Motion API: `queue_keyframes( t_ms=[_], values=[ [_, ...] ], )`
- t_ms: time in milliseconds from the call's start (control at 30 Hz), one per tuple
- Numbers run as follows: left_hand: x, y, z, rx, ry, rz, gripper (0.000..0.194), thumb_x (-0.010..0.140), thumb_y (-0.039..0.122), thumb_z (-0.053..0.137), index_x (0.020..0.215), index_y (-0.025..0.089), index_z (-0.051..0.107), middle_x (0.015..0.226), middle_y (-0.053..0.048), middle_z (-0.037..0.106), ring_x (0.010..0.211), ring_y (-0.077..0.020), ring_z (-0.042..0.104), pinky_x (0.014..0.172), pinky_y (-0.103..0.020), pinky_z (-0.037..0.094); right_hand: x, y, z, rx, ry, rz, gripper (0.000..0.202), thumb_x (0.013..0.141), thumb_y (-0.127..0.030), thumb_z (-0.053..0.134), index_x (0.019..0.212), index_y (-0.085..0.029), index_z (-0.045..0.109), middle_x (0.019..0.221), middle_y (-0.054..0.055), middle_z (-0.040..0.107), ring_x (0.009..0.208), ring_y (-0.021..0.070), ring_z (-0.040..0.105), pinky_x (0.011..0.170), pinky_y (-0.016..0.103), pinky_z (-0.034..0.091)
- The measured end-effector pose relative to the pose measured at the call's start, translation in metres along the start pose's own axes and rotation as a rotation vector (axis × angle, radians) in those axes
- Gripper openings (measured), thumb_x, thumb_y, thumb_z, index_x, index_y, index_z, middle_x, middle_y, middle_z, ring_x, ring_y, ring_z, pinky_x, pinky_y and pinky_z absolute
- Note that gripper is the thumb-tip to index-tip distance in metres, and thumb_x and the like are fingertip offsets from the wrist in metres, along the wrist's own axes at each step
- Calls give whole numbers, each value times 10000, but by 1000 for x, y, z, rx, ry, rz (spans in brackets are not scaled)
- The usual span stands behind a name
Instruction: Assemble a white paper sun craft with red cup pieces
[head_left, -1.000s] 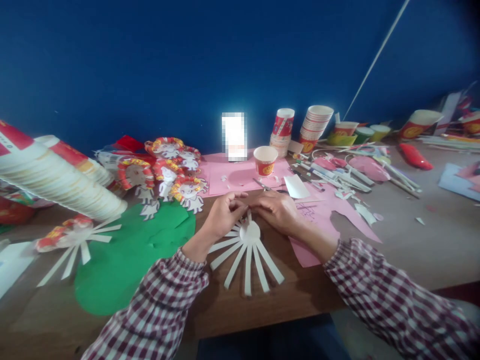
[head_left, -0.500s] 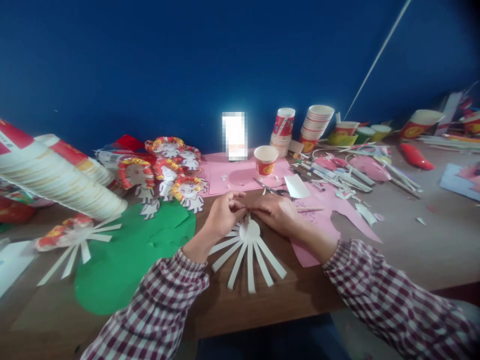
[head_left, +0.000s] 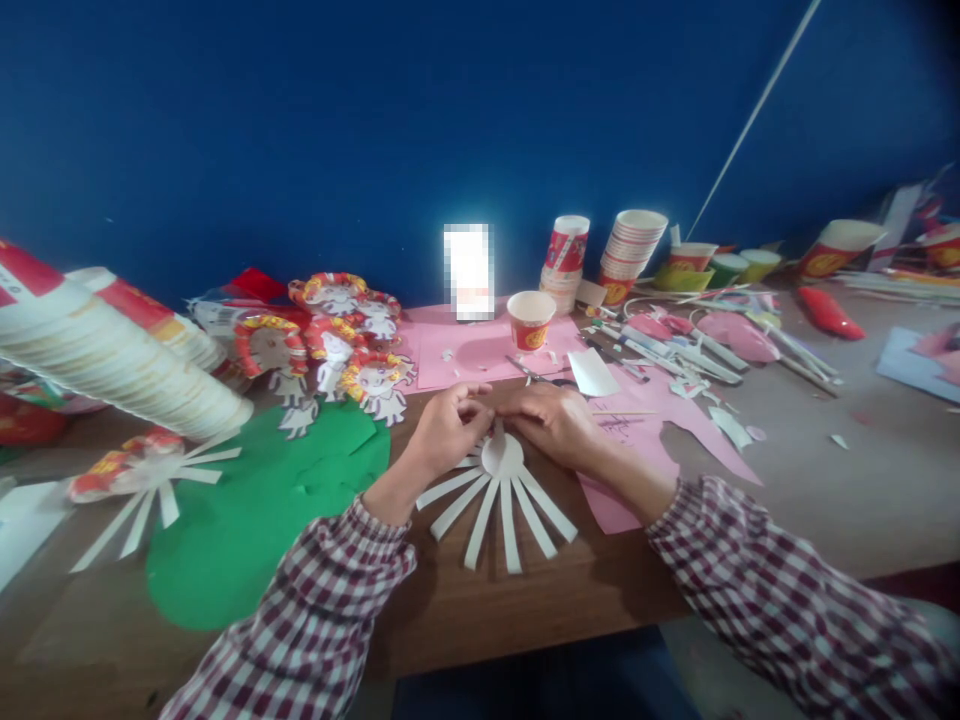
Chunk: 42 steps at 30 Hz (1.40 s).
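Note:
A white paper cup cut into strips [head_left: 502, 455] is spread out like a fan on the brown table, its round base near my fingers. My left hand [head_left: 450, 432] is closed, thumb and fingertips pinched on a strip at the far side of the base. From the right, my right hand [head_left: 551, 425] meets it, fingers pressed together at the same strip. The two hands' fingertips nearly touch and partly hide the strip's end. Behind the hands stands a single red and white paper cup [head_left: 531, 320] on pink paper [head_left: 465, 365].
Green paper [head_left: 255, 530], a tilted cup stack [head_left: 135, 365] and several paper figures with red and yellow rings [head_left: 375, 380] lie left. Scissors [head_left: 531, 372], pens [head_left: 652, 350], paper scraps and upright cup stacks [head_left: 630, 250] are behind and right.
The cut cup has turned slightly, its near strips swinging to the right, and its base has shifted a little up and right. Both hands stay almost in place.

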<state>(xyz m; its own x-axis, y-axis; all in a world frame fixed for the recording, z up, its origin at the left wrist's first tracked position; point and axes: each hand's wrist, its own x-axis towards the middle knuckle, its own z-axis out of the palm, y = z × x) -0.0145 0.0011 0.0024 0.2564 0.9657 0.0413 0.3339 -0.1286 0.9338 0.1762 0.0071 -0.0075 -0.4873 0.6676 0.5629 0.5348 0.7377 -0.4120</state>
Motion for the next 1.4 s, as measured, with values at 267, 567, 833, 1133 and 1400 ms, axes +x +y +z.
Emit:
queue_keyframes(
  t_ms=[267,567,833,1133,1400],
  values=[
    [0,-1,-1,-60,-33,19,407,770,281,611,1129,100,547,732,-60,698,644,-148,639,613,-227,481,1,0,0,-17,0,0,153,836,-217,594,943,-247,699,935,12,713,884,151,643,795,257,489],
    [1,-2,-1,-72,-44,6,415,744,250,645,1114,91,541,731,-59,691,613,-138,638,601,-226,492,0,-2,3,-58,-44,69,138,834,-208,598,941,-217,686,922,9,712,843,152,645,760,241,468],
    [1,-1,-1,-60,-36,6,432,695,218,693,1091,109,560,794,-74,702,656,-148,650,602,-228,495,-1,-6,1,-143,-99,119,169,835,-267,580,958,-213,682,855,21,714,759,156,643,662,233,436],
    [0,1,-3,-129,-84,-93,536,662,223,736,1136,90,523,780,-88,699,622,-149,648,575,-235,494,-1,-9,1,-126,-103,130,121,825,-268,601,885,-214,690,815,10,708,737,145,636,648,224,418],
    [0,1,-5,-133,-99,-117,555,656,164,733,1157,80,509,774,-104,707,634,-159,659,593,-248,503,-1,-9,3,-110,-86,59,97,823,-240,602,838,-190,683,805,26,699,765,153,620,684,232,429]
  ],
)
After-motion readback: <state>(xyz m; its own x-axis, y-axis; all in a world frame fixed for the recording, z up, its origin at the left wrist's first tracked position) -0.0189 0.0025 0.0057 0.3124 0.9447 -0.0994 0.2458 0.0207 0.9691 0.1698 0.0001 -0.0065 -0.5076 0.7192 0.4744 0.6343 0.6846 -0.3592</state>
